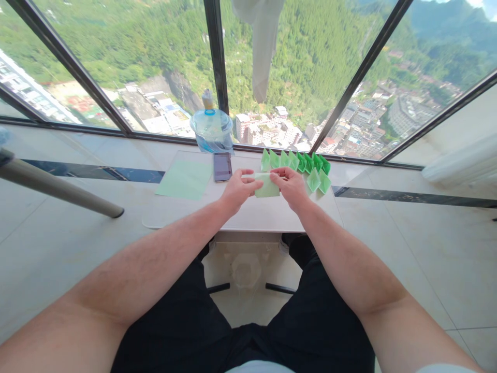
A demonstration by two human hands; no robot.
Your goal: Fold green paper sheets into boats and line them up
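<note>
Between both hands is a folded piece of pale green paper [267,187], held just above the low white table [248,215]. My left hand [241,189] pinches its left edge with thumb and fingers. At its upper right, my right hand [289,185] is closed on the paper, thumb on top. Behind and to the right of my right hand stand several folded green paper pieces [305,162] in a row, pale ones on the left and darker ones on the right. Two pale folded pieces [319,181] sit in front of that row.
A flat pale green sheet [184,179] lies on the table's left side, beside a phone [222,167]. A clear plastic water jug [212,129] stands behind by the window frame. My legs straddle the table's near side. A grey pole [70,189] juts in from the left.
</note>
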